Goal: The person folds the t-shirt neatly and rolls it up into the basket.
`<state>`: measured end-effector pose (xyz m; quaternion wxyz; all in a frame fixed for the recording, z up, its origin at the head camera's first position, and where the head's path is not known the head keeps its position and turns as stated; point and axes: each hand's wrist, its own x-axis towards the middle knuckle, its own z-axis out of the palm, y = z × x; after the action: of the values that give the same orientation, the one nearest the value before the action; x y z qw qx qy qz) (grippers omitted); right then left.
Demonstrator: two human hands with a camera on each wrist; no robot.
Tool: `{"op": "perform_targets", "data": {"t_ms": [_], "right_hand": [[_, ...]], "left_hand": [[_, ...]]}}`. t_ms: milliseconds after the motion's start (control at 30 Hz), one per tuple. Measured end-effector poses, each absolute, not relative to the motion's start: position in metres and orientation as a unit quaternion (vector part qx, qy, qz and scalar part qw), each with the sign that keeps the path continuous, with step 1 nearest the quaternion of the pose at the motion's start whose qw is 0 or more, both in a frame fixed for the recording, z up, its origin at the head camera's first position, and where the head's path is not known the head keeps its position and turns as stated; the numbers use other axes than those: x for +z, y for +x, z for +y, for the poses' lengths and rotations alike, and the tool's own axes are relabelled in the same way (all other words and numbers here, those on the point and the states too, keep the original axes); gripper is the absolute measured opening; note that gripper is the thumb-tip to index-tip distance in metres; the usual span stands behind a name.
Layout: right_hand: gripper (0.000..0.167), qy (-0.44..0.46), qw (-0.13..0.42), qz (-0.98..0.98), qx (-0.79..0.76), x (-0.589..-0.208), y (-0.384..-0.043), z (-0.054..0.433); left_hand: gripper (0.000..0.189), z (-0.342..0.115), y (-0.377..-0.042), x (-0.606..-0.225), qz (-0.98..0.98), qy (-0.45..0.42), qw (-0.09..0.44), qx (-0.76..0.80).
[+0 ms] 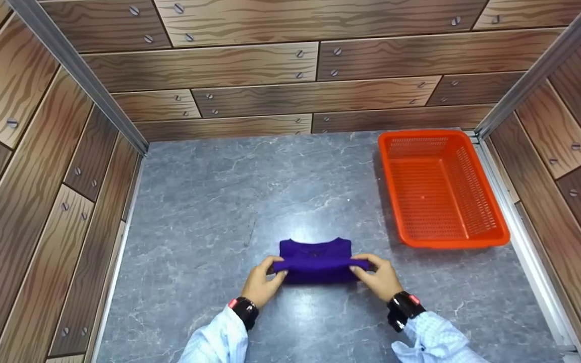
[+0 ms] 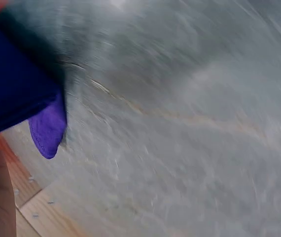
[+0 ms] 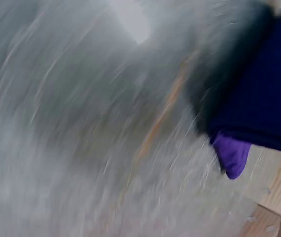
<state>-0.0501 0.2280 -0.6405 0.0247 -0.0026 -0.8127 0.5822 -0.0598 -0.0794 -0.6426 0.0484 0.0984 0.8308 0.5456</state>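
Note:
A folded purple shirt (image 1: 315,272) lies on the grey floor in the head view, its neckline pointing away from me. My left hand (image 1: 261,283) pinches the left end of its raised, folded-over edge between thumb and fingers. At the other end, my right hand (image 1: 383,280) pinches the same edge. The left wrist view has the dark purple cloth (image 2: 12,84) at its left side, with part of my fingers below it. In the right wrist view the cloth (image 3: 263,94) hangs at the right, and only a sliver of the hand shows.
An orange-red plastic basket (image 1: 396,201) with perforated sides stands at the right, beside the metal rail. Wood-patterned walls (image 1: 250,65) enclose the grey marbled surface (image 1: 194,201) at the back, left and right.

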Motion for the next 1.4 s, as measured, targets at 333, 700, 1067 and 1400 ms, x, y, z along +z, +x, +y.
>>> {"op": "perform_targets", "data": {"t_ms": [333,700,1067,1400], "right_hand": [[0.049,-0.095,-0.079,-0.722,0.681,-0.653,-0.066,0.229],[0.026,-0.121,-0.058,-0.786,0.603,-0.673,-0.070,0.225],[0.024,-0.108,0.009,-0.829,0.548,-0.673,-0.077,0.213],[0.029,-0.164,0.001,-0.854,0.494,-0.674,-0.084,0.209]], "left_hand": [[0.023,-0.061,-0.075,-0.635,0.790,-0.008,0.045,0.611],[0.035,-0.062,-0.083,-0.660,0.780,-0.037,0.071,0.621],[0.018,-0.063,-0.082,-0.675,0.872,-0.009,0.027,0.489],[0.036,-0.050,-0.084,-0.676,0.878,-0.045,0.034,0.475]]}}
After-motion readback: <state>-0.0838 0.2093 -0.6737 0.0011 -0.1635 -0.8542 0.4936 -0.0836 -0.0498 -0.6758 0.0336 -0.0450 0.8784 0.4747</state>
